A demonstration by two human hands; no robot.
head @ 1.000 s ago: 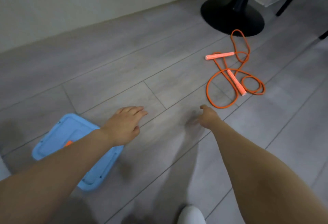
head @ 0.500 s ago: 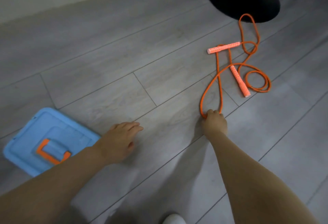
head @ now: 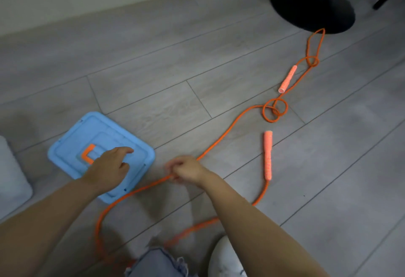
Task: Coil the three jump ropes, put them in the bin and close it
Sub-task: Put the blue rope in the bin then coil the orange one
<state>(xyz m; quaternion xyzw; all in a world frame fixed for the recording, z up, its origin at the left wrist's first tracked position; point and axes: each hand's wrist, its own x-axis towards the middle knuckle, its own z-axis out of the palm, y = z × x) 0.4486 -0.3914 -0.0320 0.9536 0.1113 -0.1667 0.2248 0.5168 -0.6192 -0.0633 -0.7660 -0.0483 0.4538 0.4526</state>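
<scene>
Rope's finally getting dragged in, coiling about to start

Since a second ago my right hand [head: 186, 170] has pinched the orange jump rope [head: 221, 138] and hauled it across the grey plank floor [head: 153, 62] toward me; the cord's now strung out with small kinks by its ribbed handles. Left hand [head: 108, 167] hovers loose-fingered, holding nothing, over the smooth blue bin lid [head: 65, 145], which is shut.

rope [head: 221, 138]: near loop motion-blurred, runs under right forearm [head: 252, 217]
bin lid [head: 72, 143]: handle partly behind left hand [head: 107, 170]
shoe [head: 225, 259]: cropped by bottom edge
</scene>
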